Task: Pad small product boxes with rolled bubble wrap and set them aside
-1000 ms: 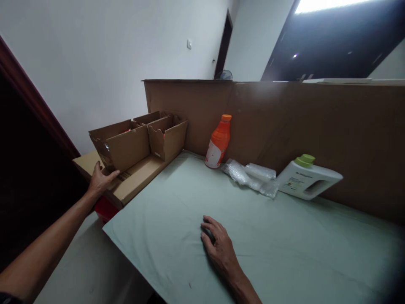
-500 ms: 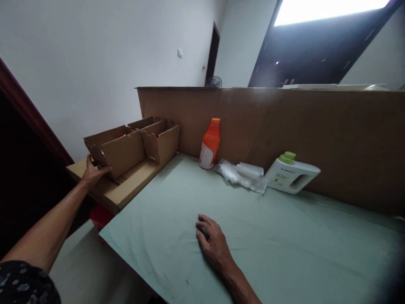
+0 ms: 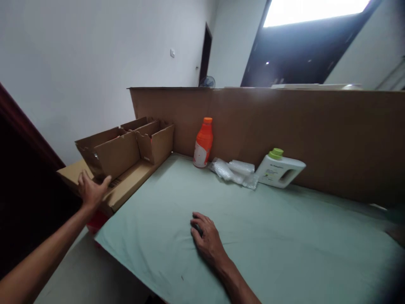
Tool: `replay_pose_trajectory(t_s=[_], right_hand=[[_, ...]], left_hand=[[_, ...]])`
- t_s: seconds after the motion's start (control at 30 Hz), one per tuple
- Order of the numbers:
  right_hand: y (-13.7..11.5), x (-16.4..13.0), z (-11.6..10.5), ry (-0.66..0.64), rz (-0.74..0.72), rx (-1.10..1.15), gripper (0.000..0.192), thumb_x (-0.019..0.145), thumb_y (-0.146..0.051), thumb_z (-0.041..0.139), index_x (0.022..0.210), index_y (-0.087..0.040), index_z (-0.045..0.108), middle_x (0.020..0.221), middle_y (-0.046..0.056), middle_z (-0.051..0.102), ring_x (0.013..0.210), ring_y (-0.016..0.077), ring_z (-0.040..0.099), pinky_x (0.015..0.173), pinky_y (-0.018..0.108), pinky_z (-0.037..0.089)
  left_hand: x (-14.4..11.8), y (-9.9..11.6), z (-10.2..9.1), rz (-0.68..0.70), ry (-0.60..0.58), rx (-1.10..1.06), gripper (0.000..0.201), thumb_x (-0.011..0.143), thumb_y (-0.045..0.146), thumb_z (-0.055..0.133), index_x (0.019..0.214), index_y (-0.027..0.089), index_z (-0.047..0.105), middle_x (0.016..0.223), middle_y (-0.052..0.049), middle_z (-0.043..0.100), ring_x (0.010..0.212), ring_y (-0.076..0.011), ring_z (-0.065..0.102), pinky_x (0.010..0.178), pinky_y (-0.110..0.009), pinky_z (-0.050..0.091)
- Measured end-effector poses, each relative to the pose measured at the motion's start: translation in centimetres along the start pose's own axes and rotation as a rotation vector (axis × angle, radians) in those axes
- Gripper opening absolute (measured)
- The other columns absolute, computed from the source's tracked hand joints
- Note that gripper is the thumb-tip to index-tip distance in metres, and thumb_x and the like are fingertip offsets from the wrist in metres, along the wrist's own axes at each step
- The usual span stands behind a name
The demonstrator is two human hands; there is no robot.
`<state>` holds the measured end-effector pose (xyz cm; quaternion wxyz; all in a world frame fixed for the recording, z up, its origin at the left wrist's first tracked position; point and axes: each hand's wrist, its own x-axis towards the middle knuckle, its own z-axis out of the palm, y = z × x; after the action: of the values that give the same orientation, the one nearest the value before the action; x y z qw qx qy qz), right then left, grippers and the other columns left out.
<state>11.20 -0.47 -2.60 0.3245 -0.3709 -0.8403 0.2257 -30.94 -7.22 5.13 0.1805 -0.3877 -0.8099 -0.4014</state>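
Open brown cardboard box [image 3: 109, 152]: flaps raised, upright on a flat cardboard sheet [image 3: 126, 185] at the worktop's left edge; contents not discernible.

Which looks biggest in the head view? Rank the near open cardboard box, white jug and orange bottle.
1. Near open cardboard box
2. White jug
3. Orange bottle
Jug and bottle look close in size, so their order is unsure.
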Motion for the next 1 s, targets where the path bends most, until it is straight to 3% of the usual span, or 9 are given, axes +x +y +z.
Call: replay_pose_trajectory(t_s=[0.1, 0.23, 0.33, 0.47, 0.57, 0.67, 0.8, 0.87, 1.0], right_hand=[[-1.1, 0.0, -0.1, -0.063, -0.011, -0.050, 0.026, 0.083, -0.012, 0.060, 0.107, -0.016, 0.072, 0.131, 0.017, 0.067, 0.123, 0.0294, 0.060, 0.105, 0.050, 0.045], [-2.9, -1.0, 0.0, -0.130, -0.017, -0.128, 0.034, 0.085, -0.017, 0.064, 0.119, -0.020, 0.067, 0.138, 0.011, 0.063, 0.131, 0.0250, 0.053, 0.111, 0.044, 0.040], [-3.9, -3.5, -0.4, -0.242, -0.139, -0.274, 0.036, 0.086, -0.024, 0.066, 0.121, -0.016, 0.066, 0.136, 0.012, 0.064, 0.130, 0.0263, 0.052, 0.111, 0.043, 0.038], [-4.8, -9.4, -3.6, -0.332, -0.235, -0.416, 0.028, 0.091, -0.039, 0.061, 0.107, -0.017, 0.068, 0.112, 0.009, 0.073, 0.111, 0.0258, 0.059, 0.101, 0.041, 0.044], [-5.3, -14.8, -7.4, -0.279, -0.155, -0.376, 0.033, 0.093, -0.039, 0.062, 0.120, -0.020, 0.063, 0.123, 0.007, 0.070, 0.117, 0.0228, 0.058, 0.105, 0.038, 0.043], [-4.9, -19.6, -11.1, -0.215, -0.046, -0.287, 0.037, 0.092, -0.032, 0.063, 0.126, -0.020, 0.061, 0.141, 0.008, 0.061, 0.133, 0.0212, 0.051, 0.113, 0.036, 0.038], [-2.3, -23.0, -16.5, -0.016, 0.117, -0.370, 0.023, 0.085, -0.022, 0.064, 0.107, -0.027, 0.070, 0.124, -0.002, 0.073, 0.118, 0.0172, 0.066, 0.102, 0.028, 0.049], [0.0, -23.1, -20.9, 0.152, 0.230, -0.513, 0.022, 0.081, -0.018, 0.063, 0.098, -0.029, 0.072, 0.113, -0.003, 0.077, 0.109, 0.0188, 0.071, 0.096, 0.030, 0.053], [5.7, -20.8, -33.1, 0.495, 0.427, -0.702, 0.034, 0.088, -0.020, 0.051, 0.119, -0.014, 0.065, 0.130, 0.021, 0.067, 0.128, 0.0353, 0.057, 0.106, 0.055, 0.040]], left_hand=[[-7.1, 3.2, 1.2, 0.152, -0.113, -0.040, 0.080, 0.089, 0.042, 0.062, 0.152, 0.007, 0.026, 0.158, -0.028, 0.028, 0.146, -0.0455, 0.030, 0.116, -0.065, 0.028], [-15.1, 9.3, 3.5, 0.523, -0.494, -0.233, 0.066, 0.094, 0.045, 0.051, 0.153, 0.024, 0.032, 0.160, -0.017, 0.033, 0.145, -0.0363, 0.037, 0.115, -0.059, 0.034], [-18.5, 14.5, 6.1, 0.660, -0.703, -0.380, 0.059, 0.098, 0.047, 0.043, 0.153, 0.025, 0.036, 0.160, -0.015, 0.036, 0.146, -0.0317, 0.038, 0.115, -0.055, 0.037], [-22.5, 20.7, 8.9, 0.795, -0.822, -0.423, 0.057, 0.100, 0.047, 0.035, 0.151, 0.021, 0.043, 0.157, -0.016, 0.042, 0.146, -0.0317, 0.038, 0.115, -0.056, 0.037], [-25.7, 23.0, 9.2, 0.995, -0.869, -0.364, 0.055, 0.099, 0.046, 0.038, 0.145, 0.021, 0.052, 0.154, -0.017, 0.047, 0.144, -0.0342, 0.042, 0.114, -0.060, 0.035], [-28.0, 23.3, 8.9, 1.156, -0.831, -0.294, 0.054, 0.096, 0.049, 0.044, 0.143, 0.025, 0.056, 0.154, -0.016, 0.047, 0.144, -0.0366, 0.041, 0.114, -0.063, 0.032], [-28.7, 22.7, 9.1, 1.207, -0.771, -0.265, 0.057, 0.094, 0.052, 0.046, 0.145, 0.027, 0.054, 0.156, -0.014, 0.045, 0.145, -0.0363, 0.040, 0.114, -0.063, 0.032], [-28.6, 22.6, 9.2, 1.223, -0.754, -0.262, 0.058, 0.094, 0.052, 0.047, 0.146, 0.028, 0.052, 0.156, -0.013, 0.044, 0.145, -0.0359, 0.041, 0.114, -0.062, 0.033], [-28.3, 22.9, 8.8, 1.237, -0.731, -0.260, 0.061, 0.093, 0.053, 0.051, 0.148, 0.028, 0.050, 0.156, -0.012, 0.044, 0.144, -0.0361, 0.043, 0.113, -0.061, 0.035]])
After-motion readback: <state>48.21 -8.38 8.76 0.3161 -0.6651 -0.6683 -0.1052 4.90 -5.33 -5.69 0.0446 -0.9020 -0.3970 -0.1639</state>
